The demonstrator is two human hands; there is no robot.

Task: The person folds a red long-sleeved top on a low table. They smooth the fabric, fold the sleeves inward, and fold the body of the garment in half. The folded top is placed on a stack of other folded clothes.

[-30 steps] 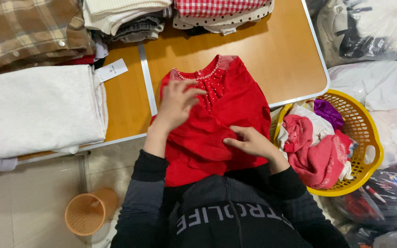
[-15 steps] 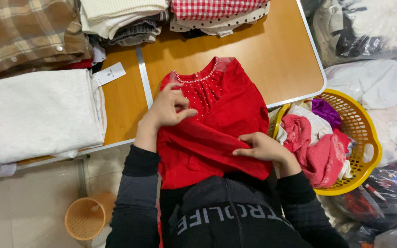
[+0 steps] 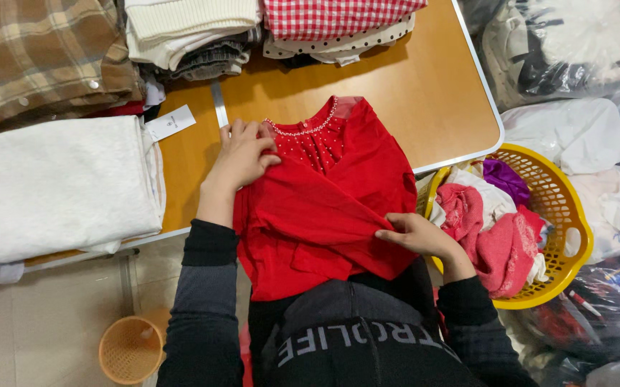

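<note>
A red dress (image 3: 324, 208) lies on the wooden worktop (image 3: 424, 93), neckline away from the person, its lower part hanging over the near edge against the person's body. The left hand (image 3: 242, 158) lies flat on the dress at its left shoulder, just beside the beaded neckline (image 3: 303, 131), fingers (image 3: 237, 134) stretched out and close together with nothing clamped between them; this placement appears to pin the upper cloth so it cannot slide. The right hand (image 3: 417, 236) sits at the lower right of the dress, fingers pinched on a fold of the red cloth, which runs as a raised diagonal ridge from that hand toward the left one; the pinch holds the fold taut across the front. Left of the dress, a folded white cloth (image 3: 59, 186) with a paper tag (image 3: 170, 123) rests on the worktop, positioned apart from the dress. Along the far edge stand stacks of folded items: a brown plaid piece (image 3: 37, 57), a cream knit stack (image 3: 188, 29), and a red checked piece (image 3: 338, 14) on a dotted one. To the right, beside the worktop corner, a yellow basket (image 3: 568, 215) holds loose pink, white and purple clothes within reach of the right hand. A small tan bin (image 3: 130, 350) stands on the floor at lower left. Bagged bundles (image 3: 575, 50) lie beyond the basket
</note>
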